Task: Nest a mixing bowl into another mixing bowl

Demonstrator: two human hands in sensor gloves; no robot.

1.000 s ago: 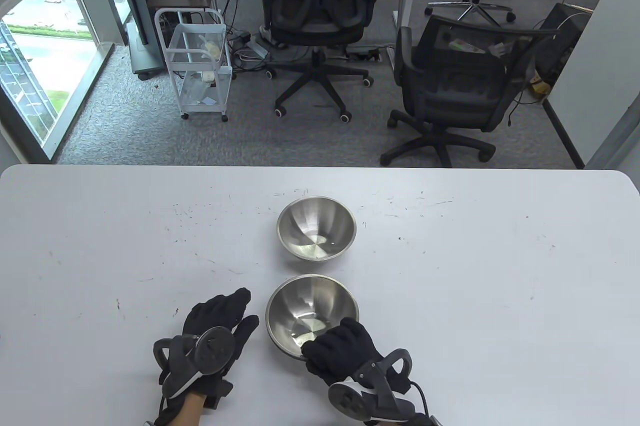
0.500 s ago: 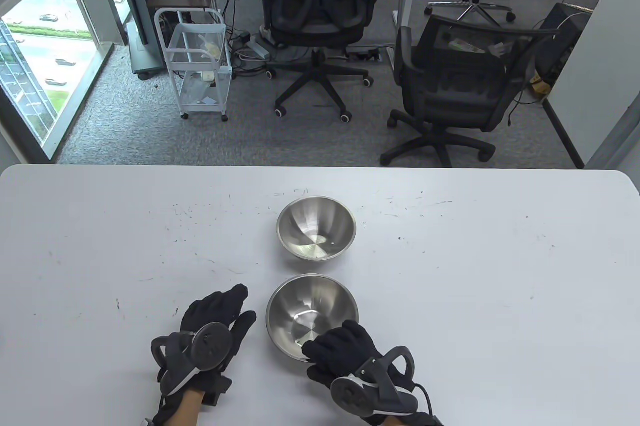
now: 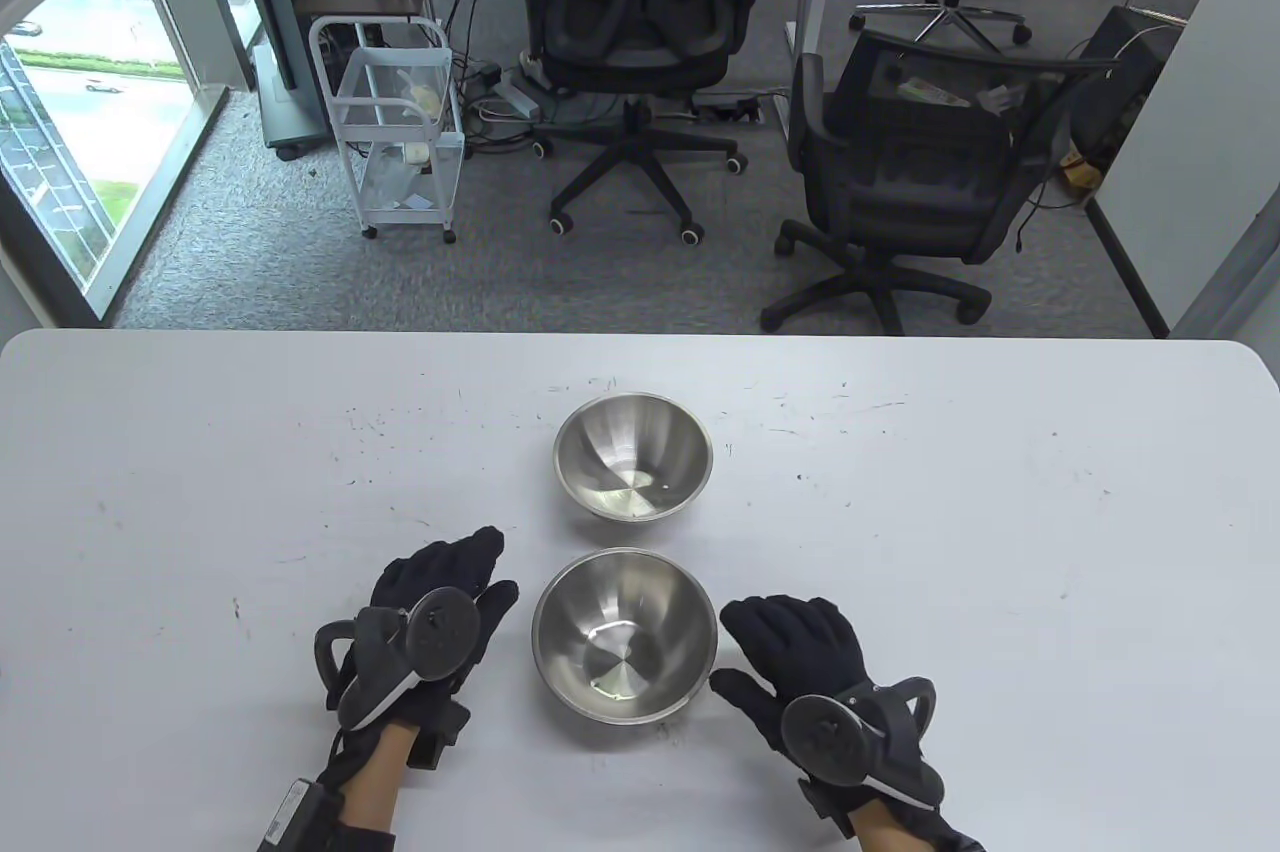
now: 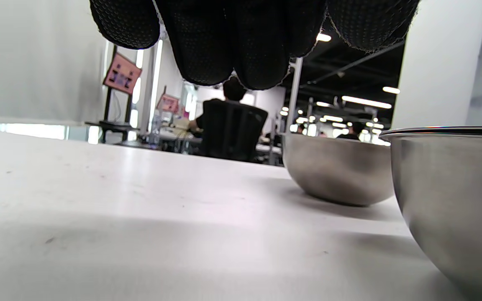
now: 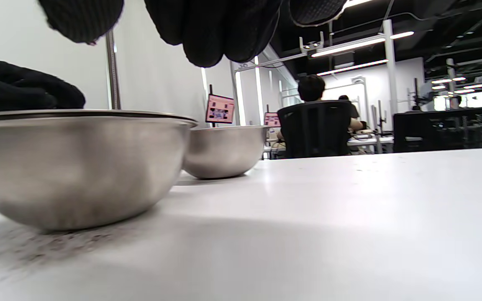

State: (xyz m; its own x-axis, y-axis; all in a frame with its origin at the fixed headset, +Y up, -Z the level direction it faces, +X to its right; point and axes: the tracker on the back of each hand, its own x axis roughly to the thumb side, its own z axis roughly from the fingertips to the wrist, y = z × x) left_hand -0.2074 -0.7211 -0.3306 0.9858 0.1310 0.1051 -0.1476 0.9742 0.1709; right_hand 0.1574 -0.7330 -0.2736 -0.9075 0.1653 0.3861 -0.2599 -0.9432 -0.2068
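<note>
Two steel mixing bowls stand upright on the white table, one behind the other. The near bowl (image 3: pixel 624 634) lies between my hands; the far bowl (image 3: pixel 633 455) stands apart behind it. My left hand (image 3: pixel 450 592) rests flat on the table just left of the near bowl, fingers extended, holding nothing. My right hand (image 3: pixel 785 637) rests flat just right of the near bowl, fingers spread, holding nothing. In the left wrist view the near bowl (image 4: pixel 454 200) is at the right, the far bowl (image 4: pixel 337 167) beyond it. In the right wrist view the near bowl (image 5: pixel 73 163) is at the left, the far bowl (image 5: pixel 224 148) behind.
The white table (image 3: pixel 1000 542) has a scuffed top and its far edge runs across the middle of the table view. Beyond it stand two office chairs (image 3: pixel 900 182) and a white cart (image 3: pixel 395 132) on the carpet.
My right hand has let go of the near bowl's front rim and moved right, down onto the table beside the bowl. My left hand has slid a little forward. The bowls have not moved.
</note>
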